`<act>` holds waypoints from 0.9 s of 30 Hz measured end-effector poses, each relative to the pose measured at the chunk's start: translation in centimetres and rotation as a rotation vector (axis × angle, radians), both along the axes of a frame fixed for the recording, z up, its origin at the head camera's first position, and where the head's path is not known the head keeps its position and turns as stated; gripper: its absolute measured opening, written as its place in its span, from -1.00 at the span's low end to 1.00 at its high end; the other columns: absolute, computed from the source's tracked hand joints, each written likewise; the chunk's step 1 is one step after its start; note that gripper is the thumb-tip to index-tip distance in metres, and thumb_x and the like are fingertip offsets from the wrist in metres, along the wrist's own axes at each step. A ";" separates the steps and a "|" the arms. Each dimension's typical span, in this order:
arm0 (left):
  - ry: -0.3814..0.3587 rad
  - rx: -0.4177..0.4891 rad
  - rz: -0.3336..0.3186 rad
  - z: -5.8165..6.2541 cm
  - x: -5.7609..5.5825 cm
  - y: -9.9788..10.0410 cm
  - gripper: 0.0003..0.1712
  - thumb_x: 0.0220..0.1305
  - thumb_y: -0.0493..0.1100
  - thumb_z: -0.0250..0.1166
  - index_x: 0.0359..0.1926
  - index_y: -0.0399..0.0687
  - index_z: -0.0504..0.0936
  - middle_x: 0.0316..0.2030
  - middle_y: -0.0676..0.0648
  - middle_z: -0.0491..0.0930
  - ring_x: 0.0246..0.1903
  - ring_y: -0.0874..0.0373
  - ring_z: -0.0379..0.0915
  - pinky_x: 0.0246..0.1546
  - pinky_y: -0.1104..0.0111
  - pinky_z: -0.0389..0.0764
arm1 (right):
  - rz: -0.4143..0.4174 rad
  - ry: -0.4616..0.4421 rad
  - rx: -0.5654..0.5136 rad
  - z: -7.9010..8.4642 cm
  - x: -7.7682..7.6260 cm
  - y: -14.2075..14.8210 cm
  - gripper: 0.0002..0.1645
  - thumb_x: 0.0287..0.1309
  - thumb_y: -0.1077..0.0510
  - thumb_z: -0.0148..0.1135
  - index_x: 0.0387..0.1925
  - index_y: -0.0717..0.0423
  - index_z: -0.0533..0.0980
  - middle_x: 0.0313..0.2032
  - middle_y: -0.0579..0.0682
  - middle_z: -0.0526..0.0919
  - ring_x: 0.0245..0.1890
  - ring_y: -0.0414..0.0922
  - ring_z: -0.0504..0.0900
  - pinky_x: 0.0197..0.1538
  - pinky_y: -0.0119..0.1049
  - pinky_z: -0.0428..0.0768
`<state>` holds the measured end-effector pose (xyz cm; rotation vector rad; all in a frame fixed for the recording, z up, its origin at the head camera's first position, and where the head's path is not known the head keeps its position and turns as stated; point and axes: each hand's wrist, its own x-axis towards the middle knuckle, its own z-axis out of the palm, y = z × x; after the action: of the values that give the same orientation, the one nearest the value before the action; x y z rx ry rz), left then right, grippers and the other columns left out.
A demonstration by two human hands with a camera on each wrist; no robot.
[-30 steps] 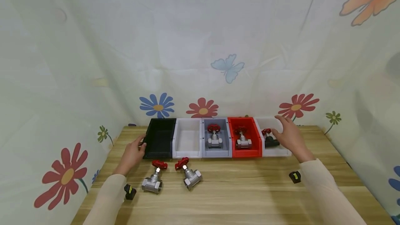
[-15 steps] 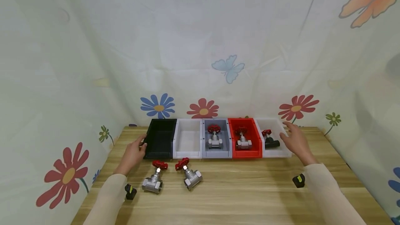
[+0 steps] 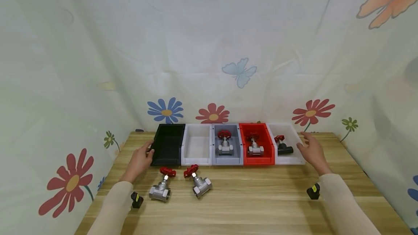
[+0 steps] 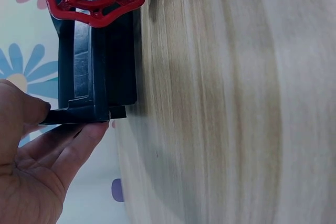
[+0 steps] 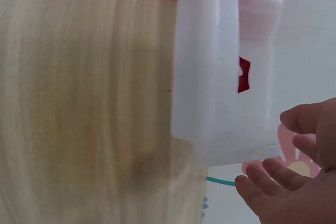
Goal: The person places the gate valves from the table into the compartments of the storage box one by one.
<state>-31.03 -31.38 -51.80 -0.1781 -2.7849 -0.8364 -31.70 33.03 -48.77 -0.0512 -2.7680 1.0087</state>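
My left hand (image 3: 138, 160) pinches the side wall of a black bin (image 3: 168, 144); in the left wrist view the thumb (image 4: 37, 109) is at the rim and the fingers are against the outside. At the row's other end, my right hand (image 3: 314, 152) is beside a translucent white bin (image 5: 226, 124), fingers spread and holding nothing. That bin contains a dark valve (image 3: 285, 150) with a red handwheel. Between the end bins stand a white bin (image 3: 197, 147), a grey bin (image 3: 227, 161) and a red bin (image 3: 259, 160). The grey and red ones each hold a silver valve (image 3: 225, 148).
Two silver valves with red handwheels lie on the wooden table (image 3: 248, 198) before the bins: one valve (image 3: 160, 191) at the left, another valve (image 3: 201, 186) to its right. A flower-printed curtain (image 3: 183, 64) hangs close behind the row.
My right hand has moved right, from over the translucent white bin to its outer side. My left hand stays at the black bin; the valves have not moved.
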 end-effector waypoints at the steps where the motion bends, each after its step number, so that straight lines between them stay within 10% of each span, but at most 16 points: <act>1: 0.000 -0.001 0.000 0.0 0.0 0.0 -0.45 0.46 -0.24 0.05 0.41 -0.30 0.27 0.13 -0.49 0.52 0.06 -0.31 0.56 0.04 -0.12 0.56 | -0.004 -0.013 -0.002 -0.1 0.0 0.0 -0.32 0.38 0.18 0.05 0.42 0.34 0.14 0.32 0.53 0.24 0.26 0.46 0.33 0.18 0.33 0.43; 11: 0.002 -0.005 0.001 -0.3 -0.3 0.1 -0.46 0.46 -0.24 0.06 0.40 -0.28 0.28 0.12 -0.48 0.53 0.06 -0.30 0.57 0.05 -0.11 0.56 | -0.025 -0.104 -0.004 -1.8 0.1 0.2 -0.29 0.39 0.24 -0.01 0.48 0.29 0.04 0.31 0.54 0.25 0.17 0.44 0.39 0.14 0.32 0.46; 27: -0.038 0.046 -0.007 0.0 0.0 -0.2 -0.43 0.47 -0.23 0.06 0.43 -0.26 0.24 0.16 -0.50 0.49 0.04 -0.32 0.58 -0.09 -0.03 0.65 | -0.010 0.043 0.124 -2.6 0.1 0.0 -0.36 0.25 0.34 0.02 0.36 0.38 0.18 0.03 0.57 0.50 -0.10 0.40 0.56 -0.08 0.24 0.51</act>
<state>-31.06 -31.61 -51.75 -0.1657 -2.7989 -0.9138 -31.62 33.06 -51.33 -0.0247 -2.7815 0.8241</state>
